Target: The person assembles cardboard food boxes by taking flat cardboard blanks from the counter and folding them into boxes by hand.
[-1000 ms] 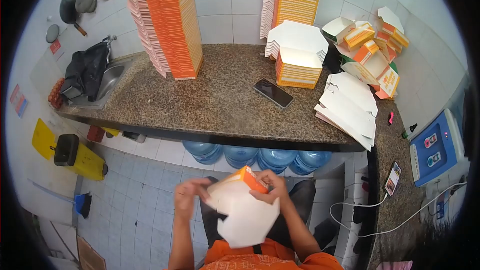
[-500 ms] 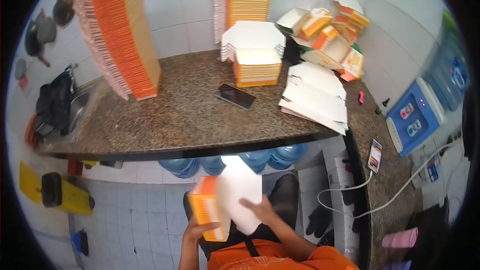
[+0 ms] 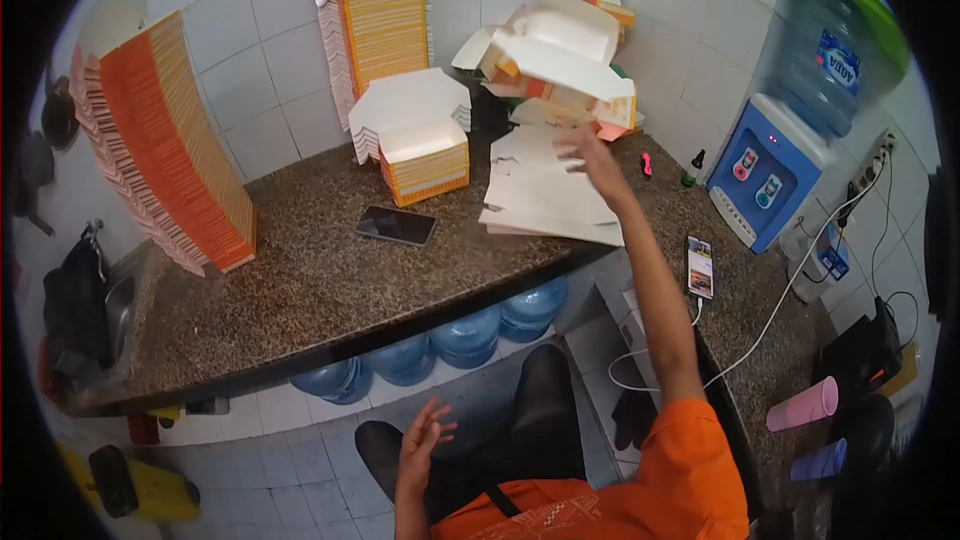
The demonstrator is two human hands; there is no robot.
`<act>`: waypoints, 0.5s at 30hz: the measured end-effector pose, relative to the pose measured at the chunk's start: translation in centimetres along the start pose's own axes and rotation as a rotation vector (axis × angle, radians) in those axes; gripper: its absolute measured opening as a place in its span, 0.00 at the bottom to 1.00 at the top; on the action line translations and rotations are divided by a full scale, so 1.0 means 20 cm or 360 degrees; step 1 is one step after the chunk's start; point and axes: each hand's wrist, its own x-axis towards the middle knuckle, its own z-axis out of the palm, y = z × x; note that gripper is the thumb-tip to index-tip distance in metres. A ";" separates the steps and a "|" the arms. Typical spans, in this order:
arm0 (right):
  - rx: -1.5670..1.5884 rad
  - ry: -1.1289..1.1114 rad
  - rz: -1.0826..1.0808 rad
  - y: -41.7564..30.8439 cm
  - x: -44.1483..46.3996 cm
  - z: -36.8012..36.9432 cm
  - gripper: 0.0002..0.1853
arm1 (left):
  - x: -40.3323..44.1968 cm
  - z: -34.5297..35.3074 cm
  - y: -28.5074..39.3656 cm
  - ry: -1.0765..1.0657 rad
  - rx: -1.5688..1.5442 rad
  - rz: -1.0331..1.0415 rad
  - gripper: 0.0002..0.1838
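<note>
Cartons (image 3: 572, 35) lie heaped just beyond the right hand (image 3: 595, 158), which looks empty, fingers loosely spread over white sheets (image 3: 545, 190). The left hand (image 3: 420, 443), half-open and empty, is above the lap (image 3: 485, 465). Light fingertip contact best avoids creases.

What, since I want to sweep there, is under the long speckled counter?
Under the counter are four large blue bottles in a row, with a dark red item farther left. The counter's edge hides part of each bottle and whatever lies deeper.
</note>
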 end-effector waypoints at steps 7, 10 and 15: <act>-0.2072 -0.1280 0.0376 0.29 -0.06 -0.20 0.47 | -0.04 -0.04 -0.16 0.0164 -0.0068 -0.0269 0.29; -0.1996 -0.1400 0.0475 0.22 0.00 -0.23 0.44 | -0.08 -0.02 -0.18 0.0121 -0.0030 -0.0346 0.28; -0.2119 -0.0780 0.0122 0.18 -0.01 -0.23 0.16 | -0.07 -0.01 -0.17 0.0123 -0.0009 -0.0351 0.27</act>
